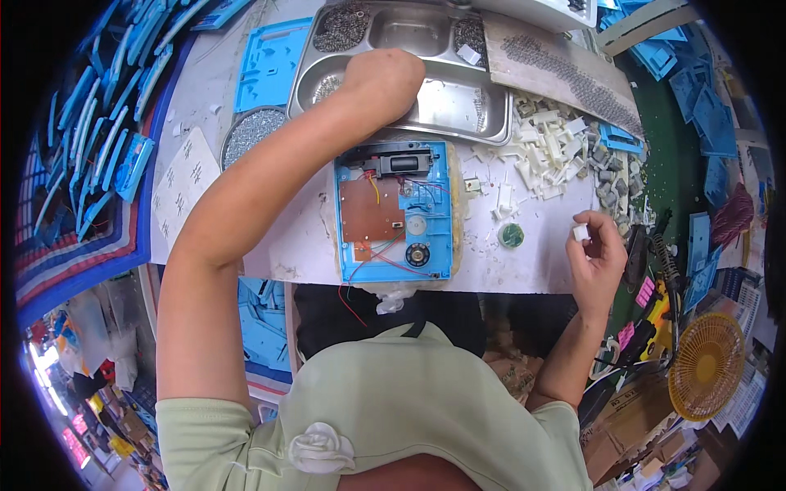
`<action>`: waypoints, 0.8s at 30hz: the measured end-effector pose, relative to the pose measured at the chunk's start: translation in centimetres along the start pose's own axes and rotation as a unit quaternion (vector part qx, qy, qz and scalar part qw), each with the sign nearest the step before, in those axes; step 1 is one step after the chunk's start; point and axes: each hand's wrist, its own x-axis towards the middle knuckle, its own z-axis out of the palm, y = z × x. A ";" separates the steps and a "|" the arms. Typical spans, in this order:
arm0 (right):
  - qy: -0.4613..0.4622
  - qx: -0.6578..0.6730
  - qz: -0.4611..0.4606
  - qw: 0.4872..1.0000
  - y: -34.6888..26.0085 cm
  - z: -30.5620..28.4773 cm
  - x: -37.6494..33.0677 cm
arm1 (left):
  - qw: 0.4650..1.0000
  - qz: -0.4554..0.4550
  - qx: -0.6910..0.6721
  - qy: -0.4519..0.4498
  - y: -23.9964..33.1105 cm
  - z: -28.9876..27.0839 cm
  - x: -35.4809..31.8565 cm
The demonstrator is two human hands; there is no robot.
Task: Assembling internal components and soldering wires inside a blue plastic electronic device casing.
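Observation:
My left hand (pixel 383 82) is over the long front compartment of a metal tray (pixel 501 110), its fingers curled down and hidden under the back of the hand. Small metal parts lie in the tray's compartments. To the right, my right hand (pixel 599 255) pinches a small white plastic piece (pixel 581 232) between thumb and fingers, above the table's front edge. Between my arms sits a blue plastic housing (pixel 442 213), open side up. Inside it are a brown circuit board (pixel 364 209), a black round part (pixel 417 254) and thin coloured wires.
White plastic pieces (pixel 548 155) lie heaped right of the tray, beside grey cylindrical parts (pixel 610 184). A round green item (pixel 511 236) is near my right hand. A bowl of small metal parts (pixel 254 131) stands left. Blue panels (pixel 98 139) are stacked far left; a yellow fan (pixel 706 366) is at right.

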 end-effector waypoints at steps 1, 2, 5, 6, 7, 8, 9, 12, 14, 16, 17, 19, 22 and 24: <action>-0.003 0.004 0.002 1.000 0.0 0.0 -0.1 | 1.000 0.007 0.004 0.004 0.1 -0.1 0.0; -0.006 0.009 0.005 1.000 0.0 0.0 -0.2 | 1.000 0.014 0.009 0.008 0.1 -0.1 -0.1; -0.016 0.005 -0.007 1.000 -0.3 0.3 -0.2 | 0.999 0.023 0.016 0.016 0.0 -0.1 -0.6; -0.019 0.001 -0.016 1.000 -0.5 0.4 0.0 | 0.999 0.023 0.016 0.020 0.1 -0.1 -0.7; -0.020 -0.003 -0.023 1.000 -0.6 0.7 0.2 | 0.999 0.025 0.019 0.024 0.1 0.1 -0.6; -0.020 -0.006 -0.030 0.999 -0.6 0.9 0.3 | 0.999 0.026 0.021 0.028 0.0 0.4 -0.5; -0.022 -0.010 -0.038 0.999 -0.8 1.1 0.3 | 0.999 0.026 0.024 0.032 -0.1 0.7 -0.5; -0.020 0.046 -0.017 0.999 -1.6 1.6 0.2 | 0.984 0.133 -0.064 0.102 -1.3 0.7 -1.3; -0.008 0.094 -0.015 0.995 -2.0 2.2 0.7 | 0.971 0.114 -0.155 0.139 -1.9 -0.3 -2.2; -0.009 0.142 -0.021 0.990 -2.9 3.2 1.2 | 0.945 0.090 -0.281 0.144 -1.3 -2.0 -3.9; -0.015 0.166 -0.029 0.986 -4.1 4.0 1.5 | 0.922 0.076 -0.358 0.129 -0.6 -3.0 -5.2; -0.037 0.218 -0.058 0.974 -6.0 5.7 1.7 | 0.864 0.043 -0.496 0.079 0.5 -3.7 -8.4; -0.094 0.234 -0.136 0.958 -7.1 7.3 1.3 | 0.736 -0.004 -0.676 -0.027 1.7 -4.1 -13.7; -0.118 0.222 -0.184 0.950 -7.6 7.9 0.9 | 0.620 -0.025 -0.780 -0.085 2.0 -4.4 -16.1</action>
